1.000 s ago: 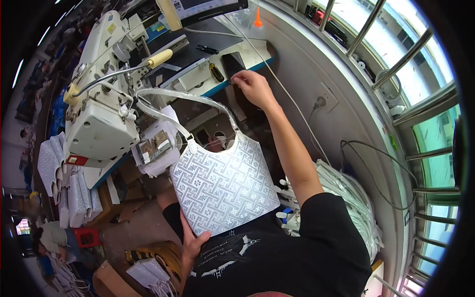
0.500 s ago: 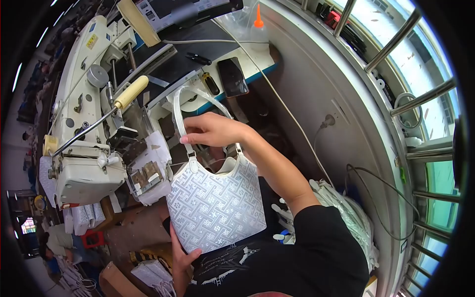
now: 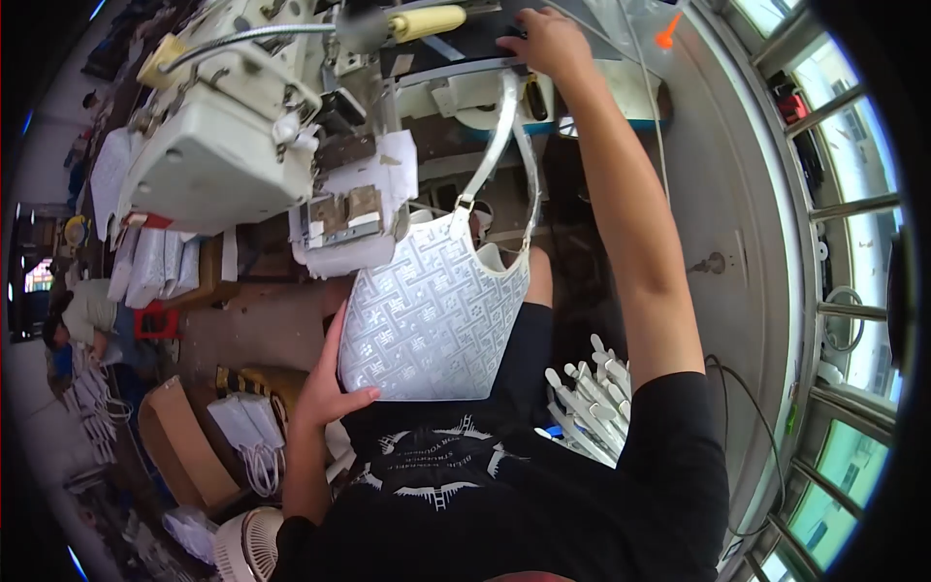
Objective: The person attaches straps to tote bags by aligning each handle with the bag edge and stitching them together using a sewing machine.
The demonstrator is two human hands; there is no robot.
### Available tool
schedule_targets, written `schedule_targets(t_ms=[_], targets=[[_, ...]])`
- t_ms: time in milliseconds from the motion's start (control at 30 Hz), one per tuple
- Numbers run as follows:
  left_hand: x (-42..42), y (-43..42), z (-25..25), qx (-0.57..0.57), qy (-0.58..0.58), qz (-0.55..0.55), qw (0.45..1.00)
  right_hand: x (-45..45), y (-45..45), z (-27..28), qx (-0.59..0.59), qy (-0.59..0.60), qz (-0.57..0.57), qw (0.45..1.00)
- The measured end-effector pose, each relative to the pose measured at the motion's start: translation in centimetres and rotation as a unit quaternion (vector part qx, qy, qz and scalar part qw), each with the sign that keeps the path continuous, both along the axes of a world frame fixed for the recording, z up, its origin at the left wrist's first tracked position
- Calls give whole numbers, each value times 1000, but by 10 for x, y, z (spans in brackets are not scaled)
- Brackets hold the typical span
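Note:
A silvery white patterned handbag (image 3: 427, 315) hangs over my lap, its strap (image 3: 501, 136) rising from the two top corners toward the machine table. My left hand (image 3: 335, 373) is wrapped round the bag's lower left edge, with the thumb on its front. My right hand (image 3: 548, 41) is over the dark table top (image 3: 465, 39), beyond the strap. Its thumb and index finger are bent toward each other; whether anything is between them is too small to tell. A yellow-and-black screwdriver handle (image 3: 535, 97) lies just below that hand.
A sewing machine (image 3: 218, 145) stands at the upper left, with a yellow-handled flexible rod (image 3: 427, 23) above. White straps (image 3: 592, 398) are bundled at my right. A cardboard box (image 3: 184, 441) and a fan (image 3: 247, 545) are at lower left. Another person (image 3: 92, 315) is at far left.
My right hand has left the bag's strap and reached up over the table. The view has shifted, and the bag now appears more tilted, still held by my left hand.

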State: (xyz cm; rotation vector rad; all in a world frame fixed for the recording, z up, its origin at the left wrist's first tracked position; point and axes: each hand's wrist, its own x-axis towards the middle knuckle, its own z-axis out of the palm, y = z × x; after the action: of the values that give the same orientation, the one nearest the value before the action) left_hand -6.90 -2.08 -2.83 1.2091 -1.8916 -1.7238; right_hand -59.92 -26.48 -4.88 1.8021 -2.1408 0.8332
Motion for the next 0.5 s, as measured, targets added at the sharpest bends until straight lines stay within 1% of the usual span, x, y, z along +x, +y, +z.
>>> schedule_targets(t_ms=[33, 100, 133, 267, 367, 400, 467, 500], targets=[[0, 3, -1, 2, 9, 2, 1000, -8, -5, -8, -3, 7, 9, 1000], [-1, 1, -4, -2, 24, 9, 1000, -17, -2, -11, -31, 12, -17, 999], [-1, 2, -4, -4, 35, 9, 999, -18, -2, -11, -32, 14, -12, 999], [2, 1, -8, 6, 67, -2, 998, -23, 7, -18, 2, 19, -45, 999], [3, -3, -8, 11, 87, -11, 996, -14, 13, -8, 13, 106, -81, 991], [4, -3, -8, 8, 93, -13, 996, -3, 26, 1, 13, 110, -85, 990], [4, -5, -11, 6, 111, -17, 994, 32, 84, 30, -119, -12, -81, 990], [4, -7, -14, 8, 120, -19, 993, 46, 111, 42, -92, -75, -55, 991]])
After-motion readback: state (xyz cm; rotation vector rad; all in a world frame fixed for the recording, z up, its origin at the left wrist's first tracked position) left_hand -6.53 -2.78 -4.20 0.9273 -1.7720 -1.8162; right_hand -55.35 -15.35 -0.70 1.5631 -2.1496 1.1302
